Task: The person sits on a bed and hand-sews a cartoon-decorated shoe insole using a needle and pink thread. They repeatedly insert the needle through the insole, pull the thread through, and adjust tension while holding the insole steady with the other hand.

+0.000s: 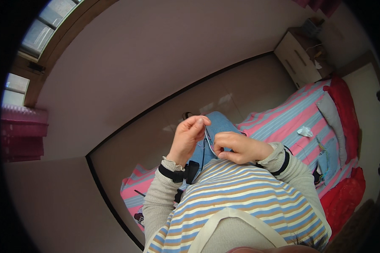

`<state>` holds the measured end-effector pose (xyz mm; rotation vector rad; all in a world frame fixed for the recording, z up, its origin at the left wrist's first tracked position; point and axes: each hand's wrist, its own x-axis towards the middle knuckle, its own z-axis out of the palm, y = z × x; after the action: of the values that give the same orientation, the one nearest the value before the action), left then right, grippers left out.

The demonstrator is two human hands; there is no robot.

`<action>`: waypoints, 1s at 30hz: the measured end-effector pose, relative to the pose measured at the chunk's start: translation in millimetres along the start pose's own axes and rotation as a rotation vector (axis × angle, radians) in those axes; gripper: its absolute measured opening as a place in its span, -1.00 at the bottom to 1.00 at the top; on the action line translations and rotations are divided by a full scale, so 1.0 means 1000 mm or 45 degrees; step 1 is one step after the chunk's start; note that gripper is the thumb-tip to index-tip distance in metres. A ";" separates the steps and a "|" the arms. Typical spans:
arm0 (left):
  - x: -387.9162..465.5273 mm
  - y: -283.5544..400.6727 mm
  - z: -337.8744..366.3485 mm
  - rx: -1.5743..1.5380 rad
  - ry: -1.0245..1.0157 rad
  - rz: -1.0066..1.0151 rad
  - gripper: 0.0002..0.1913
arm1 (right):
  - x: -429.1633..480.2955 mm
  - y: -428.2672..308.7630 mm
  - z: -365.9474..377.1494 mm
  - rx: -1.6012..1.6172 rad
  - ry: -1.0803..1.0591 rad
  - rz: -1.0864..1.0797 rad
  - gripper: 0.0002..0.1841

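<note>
Above the person's lap, my left hand [190,134] is raised with thumb and forefinger pinched together on the upper end of a thin strand or strip [208,140], too fine to name surely. Lower and to the right, my right hand [237,147] has its fingers curled and closed at the lower end of the same strand. Behind both hands are the blue denim trousers [220,121] on the legs. A black device is strapped at my left wrist, and a black band is on the right sleeve.
A bed with a pink and blue striped sheet [272,126] bears a crumpled white tissue [305,131], denim pieces with loose threads [327,161], a grey pillow [332,126] and red bedding [345,117]. A bedside cabinet [296,60] stands at the upper right.
</note>
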<state>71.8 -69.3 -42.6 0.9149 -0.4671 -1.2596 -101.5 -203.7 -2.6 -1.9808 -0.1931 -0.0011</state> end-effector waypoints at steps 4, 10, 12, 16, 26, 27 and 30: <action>-0.006 0.020 -0.007 -0.036 0.070 0.120 -0.77 | -0.004 0.013 0.002 0.489 0.114 0.190 -0.90; -0.003 0.032 -0.001 -0.114 0.149 0.232 -0.75 | -0.004 0.028 0.005 1.483 0.313 0.291 -0.88; -0.004 0.034 0.001 -0.107 0.066 0.176 -0.75 | -0.005 0.027 0.004 1.582 0.394 0.335 -0.88; -0.009 0.033 0.013 0.074 -0.065 0.114 -0.76 | -0.002 0.022 -0.009 1.061 0.713 0.311 -0.91; 0.000 0.013 0.044 0.306 -0.136 0.231 -0.72 | 0.013 0.010 -0.004 1.121 0.830 0.188 -0.93; -0.001 0.014 0.045 0.308 -0.136 0.230 -0.72 | 0.013 0.008 -0.003 1.060 0.863 0.175 -0.93; -0.005 0.025 0.053 0.315 -0.170 0.245 -0.72 | 0.010 0.000 -0.006 0.985 0.803 0.166 -0.95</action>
<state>45.8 -81.1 8.7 0.9706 -0.8116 -1.1062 -91.4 -207.3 0.8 -1.1422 0.3098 -0.4027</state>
